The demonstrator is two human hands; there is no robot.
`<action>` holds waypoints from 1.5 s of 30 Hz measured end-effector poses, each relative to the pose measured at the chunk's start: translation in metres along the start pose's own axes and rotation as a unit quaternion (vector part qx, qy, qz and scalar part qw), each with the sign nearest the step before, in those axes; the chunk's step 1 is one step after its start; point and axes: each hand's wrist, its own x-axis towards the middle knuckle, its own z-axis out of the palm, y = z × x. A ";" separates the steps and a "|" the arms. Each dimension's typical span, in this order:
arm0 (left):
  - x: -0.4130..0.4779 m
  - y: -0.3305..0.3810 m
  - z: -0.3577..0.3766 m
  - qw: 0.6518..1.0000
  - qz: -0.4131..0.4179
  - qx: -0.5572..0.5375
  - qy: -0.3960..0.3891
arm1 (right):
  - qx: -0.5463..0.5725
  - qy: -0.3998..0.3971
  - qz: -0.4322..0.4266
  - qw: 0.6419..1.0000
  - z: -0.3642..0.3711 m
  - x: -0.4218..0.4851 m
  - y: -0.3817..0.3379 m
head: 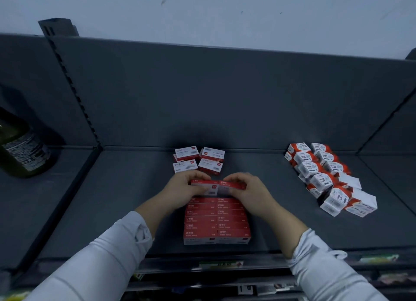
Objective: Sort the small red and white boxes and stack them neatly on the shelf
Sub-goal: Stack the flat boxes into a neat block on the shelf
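Note:
On the dark shelf [139, 188], a neat two-column block of red and white staple boxes [217, 222] stands near the front edge. At the block's far end, my left hand [183, 187] grips one small red and white box [203, 184]. My right hand [249, 189] grips a second box [231, 185] beside it. The two held boxes touch end to end, just behind the block. Several loose boxes of the same kind [199, 160] lie flat further back, near the shelf's rear panel.
A loose pile of red and white paper-clip boxes [326, 177] fills the right part of the shelf. A dark green bottle [21, 147] stands on the neighbouring shelf at far left. Price labels [220, 264] run along the shelf's front edge.

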 end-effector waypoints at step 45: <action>0.008 -0.032 -0.020 0.981 0.064 -0.108 0.147 | 0.072 -0.010 0.036 0.997 -0.006 0.020 0.010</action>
